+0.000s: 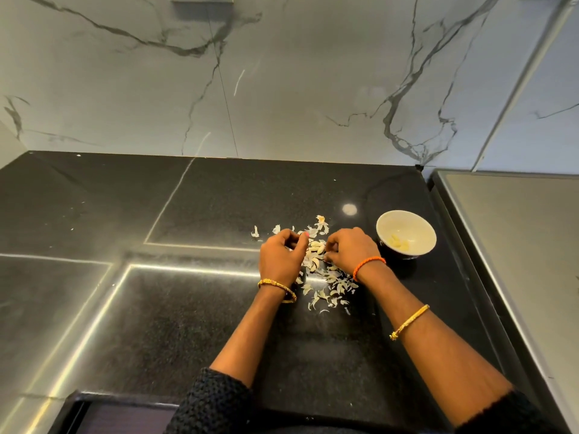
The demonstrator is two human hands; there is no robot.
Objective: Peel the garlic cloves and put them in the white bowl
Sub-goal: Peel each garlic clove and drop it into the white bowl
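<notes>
White bowl, black speckled counter — grey-veined marble wall, orange wristband

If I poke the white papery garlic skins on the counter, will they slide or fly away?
The thin, curled white garlic skins look very light, so a poke or breath would probably scatter them across the smooth black stone counter. They seem flimsy and would likely crumple rather than roll.

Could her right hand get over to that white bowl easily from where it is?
Probably yes. The right hand is just beside the white bowl, with only bare black counter between them; nothing stands in the way.
</notes>
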